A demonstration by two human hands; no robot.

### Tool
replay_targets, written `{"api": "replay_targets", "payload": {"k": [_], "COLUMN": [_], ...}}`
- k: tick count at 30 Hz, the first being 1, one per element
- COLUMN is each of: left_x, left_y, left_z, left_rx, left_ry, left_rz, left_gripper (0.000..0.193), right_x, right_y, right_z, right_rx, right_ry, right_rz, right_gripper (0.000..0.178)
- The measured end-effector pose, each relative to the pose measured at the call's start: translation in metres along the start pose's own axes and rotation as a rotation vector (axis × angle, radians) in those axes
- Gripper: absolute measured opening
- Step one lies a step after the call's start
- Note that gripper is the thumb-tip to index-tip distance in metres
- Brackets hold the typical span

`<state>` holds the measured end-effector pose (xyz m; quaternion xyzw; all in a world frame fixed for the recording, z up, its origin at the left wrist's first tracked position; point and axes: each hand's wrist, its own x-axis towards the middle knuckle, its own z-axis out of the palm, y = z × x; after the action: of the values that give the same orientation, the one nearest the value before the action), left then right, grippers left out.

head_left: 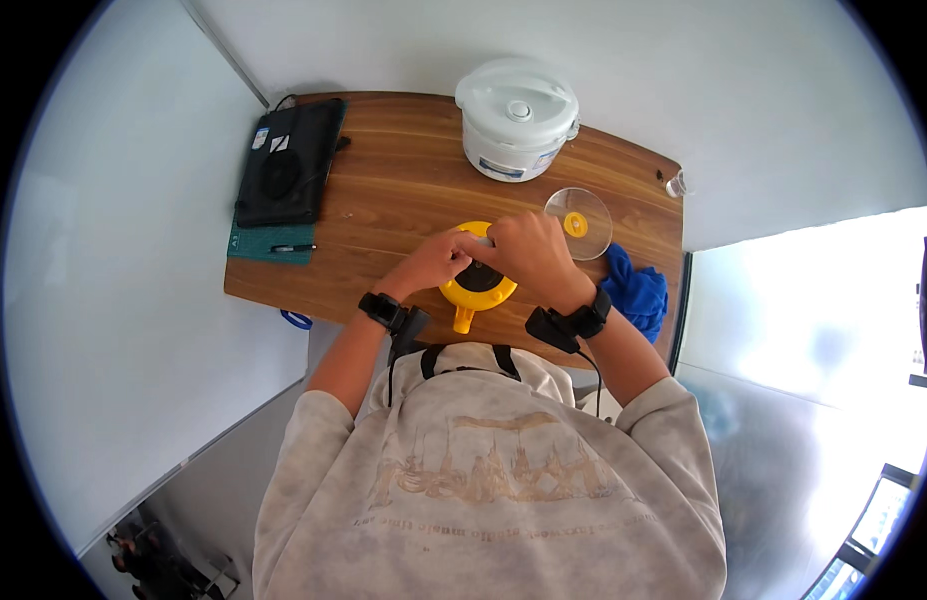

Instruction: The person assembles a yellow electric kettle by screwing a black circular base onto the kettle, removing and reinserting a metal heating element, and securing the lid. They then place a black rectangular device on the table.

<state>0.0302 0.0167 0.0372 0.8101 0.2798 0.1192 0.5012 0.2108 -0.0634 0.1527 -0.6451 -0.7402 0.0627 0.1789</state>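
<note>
A round yellow pot (494, 296) with a dark inside stands near the front of the wooden table, its short handle pointing toward me. Both hands meet over its far half. My left hand (430, 263) has its fingers curled at the left of the pot. My right hand (532, 253) is closed above the right side, knuckles up. Between them a small pale greyish piece shows, too covered by the fingers to name. Just beyond my right hand lies a clear glass lid (576, 224) with a yellow knob. Black bands with small boxes are strapped round both wrists.
A white lidded tub (513, 140) stands at the back of the table (393, 150). At left, a black flat case (293, 170) and pen (291, 248) lie on a green mat (248, 242). A blue cloth (638, 290) and small clear cup (676, 184) sit at right.
</note>
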Motion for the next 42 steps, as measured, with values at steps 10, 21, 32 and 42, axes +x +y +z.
{"api": "replay_targets", "payload": {"k": [10, 21, 32, 42], "left_x": [-0.015, 0.007, 0.015, 0.030], "left_y": [0.077, 0.065, 0.060, 0.037], "left_z": [-0.030, -0.044, -0.050, -0.062], "left_rx": [-0.135, -0.150, -0.389, -0.340], "left_ry": [-0.012, -0.174, -0.374, -0.426], "left_rz": [-0.027, 0.117, 0.129, 0.183], "left_gripper": [0.041, 0.028, 0.031, 0.039], "right_x": [-0.004, -0.018, -0.009, -0.004], "right_y": [-0.014, -0.037, -0.041, -0.063], "right_z": [-0.006, -0.034, -0.033, -0.033], "right_rx": [-0.096, -0.009, -0.013, -0.087], "right_ry": [-0.018, 0.007, -0.109, -0.050], "right_rz": [-0.107, 0.017, 0.209, 0.329], "right_gripper": [0.062, 0.026, 0.034, 0.035]}}
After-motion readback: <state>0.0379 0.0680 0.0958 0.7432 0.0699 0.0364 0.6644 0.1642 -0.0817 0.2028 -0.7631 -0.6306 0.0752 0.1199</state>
